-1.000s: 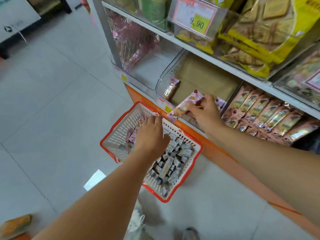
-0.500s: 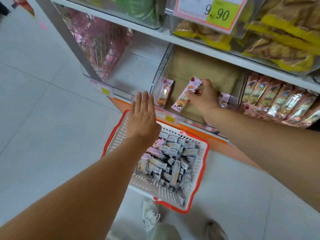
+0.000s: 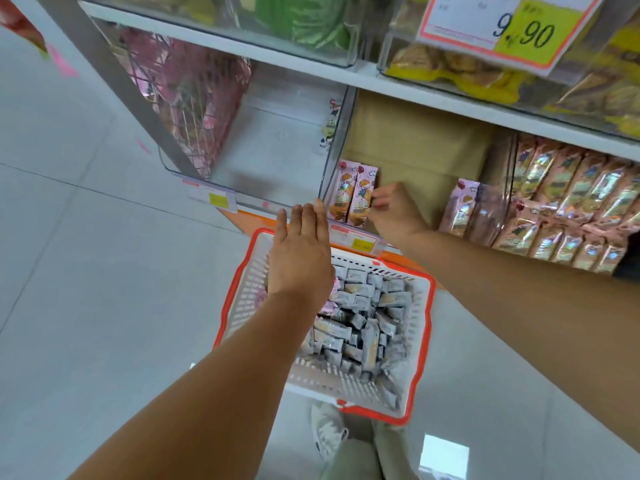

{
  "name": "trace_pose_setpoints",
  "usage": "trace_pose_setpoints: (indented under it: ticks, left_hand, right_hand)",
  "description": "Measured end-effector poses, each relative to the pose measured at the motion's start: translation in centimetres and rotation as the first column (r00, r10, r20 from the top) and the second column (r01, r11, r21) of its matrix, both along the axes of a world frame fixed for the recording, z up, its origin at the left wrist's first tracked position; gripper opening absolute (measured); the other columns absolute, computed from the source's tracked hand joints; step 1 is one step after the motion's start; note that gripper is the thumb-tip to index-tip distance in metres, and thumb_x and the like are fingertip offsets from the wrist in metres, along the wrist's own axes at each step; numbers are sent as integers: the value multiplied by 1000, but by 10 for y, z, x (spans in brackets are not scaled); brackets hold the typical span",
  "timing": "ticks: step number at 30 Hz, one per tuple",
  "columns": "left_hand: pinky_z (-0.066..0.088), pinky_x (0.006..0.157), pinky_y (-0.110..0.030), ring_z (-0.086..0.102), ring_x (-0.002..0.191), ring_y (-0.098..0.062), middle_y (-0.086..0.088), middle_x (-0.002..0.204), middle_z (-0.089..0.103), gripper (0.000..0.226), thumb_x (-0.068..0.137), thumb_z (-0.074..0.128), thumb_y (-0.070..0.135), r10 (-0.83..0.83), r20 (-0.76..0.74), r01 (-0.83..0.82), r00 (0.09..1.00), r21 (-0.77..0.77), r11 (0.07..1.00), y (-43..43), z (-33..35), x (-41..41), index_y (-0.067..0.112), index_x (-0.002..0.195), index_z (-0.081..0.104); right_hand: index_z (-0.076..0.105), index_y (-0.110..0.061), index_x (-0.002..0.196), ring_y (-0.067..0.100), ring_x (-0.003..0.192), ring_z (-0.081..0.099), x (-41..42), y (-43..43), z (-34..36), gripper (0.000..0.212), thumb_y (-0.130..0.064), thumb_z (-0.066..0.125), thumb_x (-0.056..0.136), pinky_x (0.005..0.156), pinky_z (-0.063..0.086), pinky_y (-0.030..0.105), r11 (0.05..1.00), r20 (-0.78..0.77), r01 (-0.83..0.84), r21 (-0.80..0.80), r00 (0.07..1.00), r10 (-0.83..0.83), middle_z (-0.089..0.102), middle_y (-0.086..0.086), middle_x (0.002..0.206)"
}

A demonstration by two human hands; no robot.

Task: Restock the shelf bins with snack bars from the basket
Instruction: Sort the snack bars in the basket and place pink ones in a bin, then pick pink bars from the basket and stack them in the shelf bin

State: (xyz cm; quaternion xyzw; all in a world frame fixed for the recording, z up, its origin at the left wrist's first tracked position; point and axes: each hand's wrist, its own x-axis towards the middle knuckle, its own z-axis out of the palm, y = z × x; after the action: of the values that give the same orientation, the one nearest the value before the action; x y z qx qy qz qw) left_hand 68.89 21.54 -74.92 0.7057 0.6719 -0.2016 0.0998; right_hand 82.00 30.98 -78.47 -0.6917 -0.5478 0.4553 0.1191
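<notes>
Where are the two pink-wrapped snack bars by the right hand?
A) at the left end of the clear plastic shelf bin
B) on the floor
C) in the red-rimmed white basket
A: the pink-wrapped snack bars sit against the left wall of the clear plastic shelf bin.

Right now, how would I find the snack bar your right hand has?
Below the big 9.90 price sign sits a clear bin with a brown cardboard floor. Two pink snack bars stand in its front left corner. It is the right bar, the one the right hand pinches.
</notes>
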Motion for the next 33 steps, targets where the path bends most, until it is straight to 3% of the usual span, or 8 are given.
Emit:
trace_pose_setpoints:
  ticks: [3,7,10,12,15,20,28,33]
  left_hand:
    - [0,121,-49,6,148,-34,-19,159,9,85,97,39,38,-7,15,7,1000,-6,1000,1,3,-1,-4,149,-15]
    - [-1,121,-48,5,149,-32,-18,160,8,86,97,41,38,2,22,-2,1000,-36,999,3,8,-3,-2,149,-15]
    - [-1,121,-48,2,149,-31,-17,160,6,81,98,40,30,26,27,-24,999,-67,997,6,9,-2,-1,149,-15]
    - [0,121,-47,1,149,-30,-16,161,5,80,98,41,27,45,41,-41,998,-96,995,9,12,-2,0,150,-14]
    - [-1,121,-47,0,150,-28,-13,162,2,78,98,41,24,47,52,-40,998,-135,990,12,16,-4,2,151,-12]
    - [-1,121,-47,-2,150,-27,-13,161,1,79,97,42,21,56,40,-50,998,-145,988,12,16,-1,2,151,-11]
    - [-1,121,-47,-2,149,-32,-18,160,2,79,97,40,22,-12,-26,8,1000,-126,992,10,13,-3,-2,149,-15]
    - [5,121,-48,10,145,-37,-21,153,12,82,94,42,25,-109,-33,106,993,-79,991,10,8,-9,-7,148,-12]
  right_hand:
    - [52,-2,129,28,118,53,2,-6,-1,35,0,51,94,99,42,29,982,32,-183,-36,982,184,56,16,128]
    - [41,-9,139,26,94,52,7,-12,3,39,-18,46,102,78,39,26,938,32,-342,-46,938,344,52,11,121]
    - [31,-15,145,24,87,48,9,-16,5,47,-32,43,103,75,37,28,905,-6,-412,-105,910,414,48,6,114]
    - [26,-17,147,24,105,51,9,-18,7,52,-35,44,102,87,41,30,856,14,-502,-126,862,507,47,4,129]
    - [21,-15,150,26,132,41,9,-18,10,60,-38,45,101,107,37,41,792,72,-593,-144,792,606,33,9,152]
    - [7,-14,154,25,145,24,9,-18,10,70,-37,45,101,113,28,42,742,139,-654,-150,729,670,16,6,160]
    - [25,-14,144,31,130,39,8,-23,-1,59,-33,52,96,104,35,45,772,195,-629,-90,749,633,34,10,146]
    - [27,-16,146,31,124,44,5,-26,0,57,-27,53,96,99,34,39,809,234,-582,-81,778,583,42,11,140]
